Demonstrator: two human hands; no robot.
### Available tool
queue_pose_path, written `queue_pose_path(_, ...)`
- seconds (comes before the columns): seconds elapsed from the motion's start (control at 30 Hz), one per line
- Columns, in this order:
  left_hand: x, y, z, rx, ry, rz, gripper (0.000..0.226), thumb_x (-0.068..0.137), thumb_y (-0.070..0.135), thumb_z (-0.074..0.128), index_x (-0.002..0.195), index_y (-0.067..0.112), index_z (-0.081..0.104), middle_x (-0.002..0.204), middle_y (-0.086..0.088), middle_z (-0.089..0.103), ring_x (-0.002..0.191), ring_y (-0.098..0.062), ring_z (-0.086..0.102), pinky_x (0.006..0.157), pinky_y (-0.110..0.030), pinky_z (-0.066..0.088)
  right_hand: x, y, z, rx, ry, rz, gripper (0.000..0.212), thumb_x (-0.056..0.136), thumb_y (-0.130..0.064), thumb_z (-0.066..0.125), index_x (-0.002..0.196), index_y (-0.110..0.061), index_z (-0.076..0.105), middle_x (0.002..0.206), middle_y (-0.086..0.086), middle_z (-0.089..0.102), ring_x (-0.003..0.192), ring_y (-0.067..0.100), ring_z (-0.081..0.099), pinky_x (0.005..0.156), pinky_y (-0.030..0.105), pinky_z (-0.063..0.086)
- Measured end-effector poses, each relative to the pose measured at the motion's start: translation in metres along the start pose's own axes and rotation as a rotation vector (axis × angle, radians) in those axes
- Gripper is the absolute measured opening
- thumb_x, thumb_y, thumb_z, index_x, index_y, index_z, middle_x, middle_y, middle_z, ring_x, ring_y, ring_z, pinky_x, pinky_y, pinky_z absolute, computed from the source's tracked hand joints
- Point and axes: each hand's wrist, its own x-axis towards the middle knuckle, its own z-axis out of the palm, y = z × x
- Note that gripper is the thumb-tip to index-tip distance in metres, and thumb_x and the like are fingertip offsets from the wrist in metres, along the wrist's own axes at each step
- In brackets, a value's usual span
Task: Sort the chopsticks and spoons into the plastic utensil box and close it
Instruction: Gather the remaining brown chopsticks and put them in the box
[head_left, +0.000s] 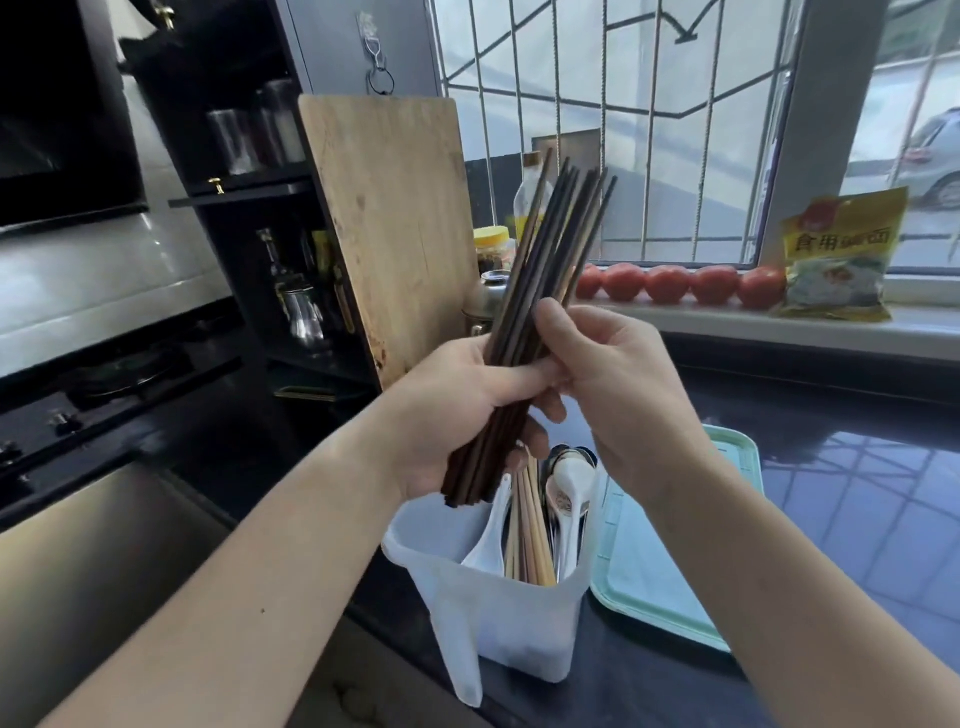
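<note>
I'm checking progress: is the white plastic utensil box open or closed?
Open. The white plastic utensil box has no cover; pale wooden chopsticks and white spoons stick out. A mint-green plastic lid lies flat beside it.

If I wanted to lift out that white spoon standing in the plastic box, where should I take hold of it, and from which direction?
Probably by its bowl end. The white spoon stands upright in the utensil box with its bowl on top, clear of the rim, and its handle sunk among other utensils. Come from above, pinch just under the bowl, and pull straight up. The bundle of dark chopsticks and both hands hang over that spot now.
</note>
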Motion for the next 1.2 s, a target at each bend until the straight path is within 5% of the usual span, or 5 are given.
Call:
queue_pose_path(0.27, 0.006, -0.029, -0.008, -0.126, 0.59, 0.048, 0.008, 0.106, 0.016, 0.052, 0.108, 0.008, 0.053, 0.097, -0.018, 0.074, 0.07, -0.029, 0.076, 0.058, -0.041, 0.063, 0.01, 0.003, -0.011, -0.184, 0.323, -0.166, 0.023, 0.102, -0.025, 0.057, 0.103, -0.007, 0.071, 0.064, 0.004, 0.064, 0.053, 0.018, 0.059, 0.056, 0.04, 0.056)
queue_pose_path(0.43, 0.01, -0.044, -0.011, -0.261, 0.709, 0.169, 0.009, 0.104, 0.016, 0.056, 0.107, 0.008, 0.057, 0.083, -0.012, 0.065, 0.055, -0.021, 0.065, 0.049, -0.033, 0.054, -0.001, 0.035, 0.007, -1.17, -0.112, -0.016, 0.071, 0.099, -0.026, 0.053, 0.157, -0.025, 0.012, 0.087, 0.007, 0.056, 0.082, 0.033, 0.058, 0.072, 0.04, 0.047)
queue_pose_path(0.63, 0.012, -0.051, -0.013, -0.192, 0.663, 0.142, 0.022, 0.099, 0.018, 0.065, 0.114, 0.001, 0.062, 0.064, -0.002, 0.063, 0.056, -0.019, 0.067, 0.057, -0.041, 0.061, -0.008, 0.031, 0.008, -1.572, -0.337, -0.035, 0.037, 0.102, -0.044, 0.046, 0.129, -0.019, 0.051, 0.105, 0.006, 0.067, 0.101, 0.032, 0.058, 0.079, 0.037, 0.031)
queue_pose_path(1.07, 0.004, -0.047, -0.002, -0.098, 0.371, 0.19, 0.016, 0.101, 0.019, 0.062, 0.106, 0.006, 0.069, 0.09, -0.01, 0.078, 0.068, -0.029, 0.074, 0.054, -0.035, 0.057, 0.008, -0.001, -0.011, -0.12, 0.026, -0.027, 0.022, 0.101, -0.023, 0.059, 0.088, -0.01, 0.071, 0.071, 0.001, 0.067, 0.063, 0.016, 0.057, 0.064, 0.032, 0.054)
queue_pose_path(1.2, 0.012, -0.054, -0.01, -0.183, 0.633, 0.198, 0.017, 0.098, 0.017, 0.066, 0.105, 0.002, 0.07, 0.076, -0.004, 0.069, 0.063, -0.019, 0.071, 0.049, -0.032, 0.054, 0.012, -0.005, -0.023, -0.53, 0.246, -0.241, 0.027, 0.099, -0.023, 0.062, 0.125, -0.016, 0.061, 0.076, 0.001, 0.07, 0.065, 0.019, 0.068, 0.07, 0.043, 0.061)
